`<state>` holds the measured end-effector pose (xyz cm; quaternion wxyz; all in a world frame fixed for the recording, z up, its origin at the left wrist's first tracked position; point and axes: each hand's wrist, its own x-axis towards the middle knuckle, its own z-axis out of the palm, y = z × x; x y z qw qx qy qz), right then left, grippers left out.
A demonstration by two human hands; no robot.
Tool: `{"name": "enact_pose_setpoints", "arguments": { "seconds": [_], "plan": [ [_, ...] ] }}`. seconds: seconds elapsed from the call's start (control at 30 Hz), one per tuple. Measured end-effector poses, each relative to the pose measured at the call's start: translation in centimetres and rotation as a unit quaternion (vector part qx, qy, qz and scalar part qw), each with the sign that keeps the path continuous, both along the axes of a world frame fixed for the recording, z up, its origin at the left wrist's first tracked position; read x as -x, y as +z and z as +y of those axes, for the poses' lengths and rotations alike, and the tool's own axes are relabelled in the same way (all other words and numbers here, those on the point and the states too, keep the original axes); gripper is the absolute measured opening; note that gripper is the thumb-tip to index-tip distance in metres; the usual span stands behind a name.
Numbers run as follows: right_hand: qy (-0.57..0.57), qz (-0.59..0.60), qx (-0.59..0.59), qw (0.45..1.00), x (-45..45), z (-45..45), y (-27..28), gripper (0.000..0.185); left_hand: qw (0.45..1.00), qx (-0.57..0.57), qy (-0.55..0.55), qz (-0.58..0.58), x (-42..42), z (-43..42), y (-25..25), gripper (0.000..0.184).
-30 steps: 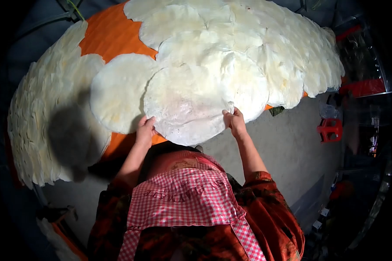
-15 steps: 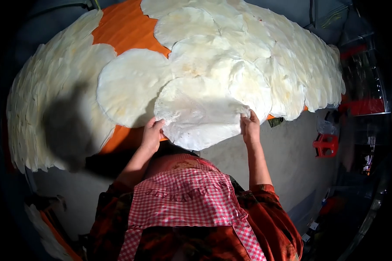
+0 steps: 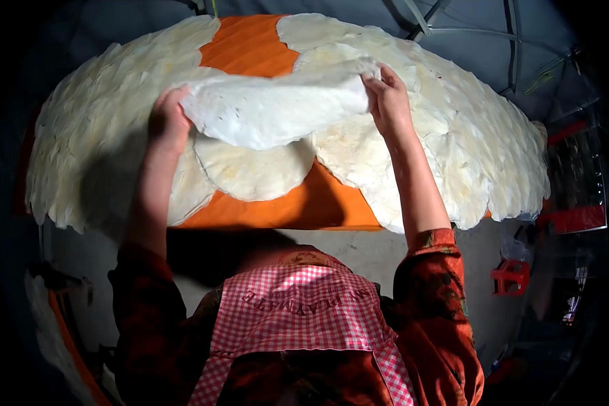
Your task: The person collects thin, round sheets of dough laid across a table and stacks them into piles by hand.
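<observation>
Between my two hands a thin, round, off-white sheet like a flatbread [image 3: 274, 111] is held up above the table, its near edge hanging down in a curve. My left hand [image 3: 170, 122] pinches its left edge, the fingers partly in shadow. At the opposite edge, my right hand [image 3: 389, 100] grips it with thumb and fingers. Below it, another round sheet [image 3: 254, 169] lies on the orange cloth [image 3: 281, 211], partly covered from view. Many similar sheets [image 3: 446, 135] overlap in layers on the right side.
More layered sheets [image 3: 108, 101] cover the left side of the long table. A strip of orange cloth [image 3: 247, 44] shows at the far side. A red stool [image 3: 511, 276] stands on the floor at right. Metal bars [image 3: 467, 30] run behind the table.
Both hands have moved forward over the table, lifting the held sheet off the pile near the front edge. Orange cloth now shows at the front middle. The view has shifted slightly.
</observation>
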<state>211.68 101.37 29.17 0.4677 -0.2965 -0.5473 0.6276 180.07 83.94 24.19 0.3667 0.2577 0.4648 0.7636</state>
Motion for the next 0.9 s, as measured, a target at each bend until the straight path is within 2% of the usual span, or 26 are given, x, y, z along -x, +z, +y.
{"name": "enact_pose_setpoints", "arguments": {
  "seconds": [0.03, 0.1, 0.13, 0.17, 0.2, 0.23, 0.27, 0.33, 0.37, 0.43, 0.53, 0.57, 0.63, 0.67, 0.7, 0.73, 0.77, 0.83, 0.87, 0.9],
  "plan": [
    [0.004, 0.031, -0.007, 0.999, 1.3, 0.1, 0.0, 0.026, 1.000, 0.000, 0.005, 0.024, 0.3, -1.0, 1.6, 0.023],
    [0.025, 0.000, -0.019, 1.000, 2.4, 0.7, -2.6, 0.025, 0.998, 0.025, 0.043, -0.031, 1.2, -1.5, -0.7, 0.021],
    [0.001, 0.013, 0.006, 1.000, 3.6, 0.8, -4.9, 0.025, 0.996, 0.038, 0.063, -0.058, 1.8, -1.7, -2.7, 0.020],
    [0.018, -0.050, 0.003, 0.999, 3.6, 1.8, -8.4, 0.025, 0.995, 0.045, 0.042, -0.074, 2.5, -2.2, -5.5, 0.019],
    [0.004, -0.052, 0.020, 0.998, 4.4, 1.3, -11.0, 0.026, 0.994, 0.052, 0.021, -0.089, 3.0, -2.9, -8.7, 0.018],
    [-0.036, -0.077, 0.044, 0.995, 4.9, 1.3, -14.4, 0.029, 0.990, 0.109, 0.010, -0.095, 2.9, -3.6, -11.6, 0.017],
    [-0.039, -0.144, 0.066, 0.987, 4.8, 1.7, -18.4, 0.040, 0.981, 0.165, -0.001, -0.100, 2.7, -4.3, -14.5, 0.016],
    [-0.006, -0.241, 0.142, 0.960, 4.2, 1.5, -24.4, 0.049, 0.950, 0.295, 0.031, -0.098, 1.6, -5.0, -21.0, 0.017],
    [-0.002, -0.303, 0.132, 0.944, 3.9, 1.4, -26.6, 0.048, 0.932, 0.348, 0.017, -0.097, 0.7, -5.6, -22.8, 0.018],
    [-0.045, -0.315, 0.014, 0.948, 3.6, 1.7, -31.3, 0.045, 0.924, 0.362, 0.049, -0.115, -0.4, -6.1, -25.5, 0.016],
    [-0.033, -0.387, -0.081, 0.918, 3.5, 1.4, -30.2, 0.043, 0.927, 0.365, 0.051, -0.068, -0.7, -5.9, -24.8, 0.011],
    [-0.040, -0.437, -0.102, 0.893, 3.3, 1.2, -29.9, 0.043, 0.922, 0.382, 0.047, -0.039, -0.7, -6.1, -25.2, 0.009],
    [-0.051, -0.524, -0.156, 0.836, 3.4, 1.4, -28.7, 0.043, 0.914, 0.403, 0.050, 0.021, 0.2, -5.5, -26.2, 0.006],
    [-0.045, -0.528, -0.203, 0.823, 2.7, 1.6, -29.3, 0.040, 0.929, 0.362, 0.074, -0.007, 0.7, -5.5, -28.6, 0.012],
    [-0.067, -0.522, -0.244, 0.815, 2.4, 1.9, -30.2, 0.037, 0.911, 0.397, 0.098, 0.061, -0.1, -5.3, -27.0, 0.014],
    [-0.086, -0.513, -0.283, 0.806, 2.4, 1.7, -30.9, 0.035, 0.881, 0.421, 0.118, 0.179, 0.3, -5.3, -29.1, 0.016],
    [-0.063, -0.543, -0.258, 0.797, 2.7, 0.7, -28.8, 0.035, 0.856, 0.412, 0.158, 0.270, -0.4, -5.4, -29.3, 0.024],
    [-0.119, -0.537, -0.231, 0.803, 3.0, -0.7, -27.7, 0.042, 0.755, 0.410, 0.255, 0.444, -1.9, -5.5, -29.6, 0.048],
    [-0.142, -0.532, -0.217, 0.806, 2.1, -0.4, -29.1, 0.044, 0.826, 0.438, 0.186, 0.303, -2.6, -5.8, -27.8, 0.056],
    [-0.126, -0.539, -0.167, 0.816, 1.6, -1.3, -28.0, 0.043, 0.801, 0.406, 0.211, 0.387, -3.1, -6.3, -28.7, 0.059]
  ]
}}
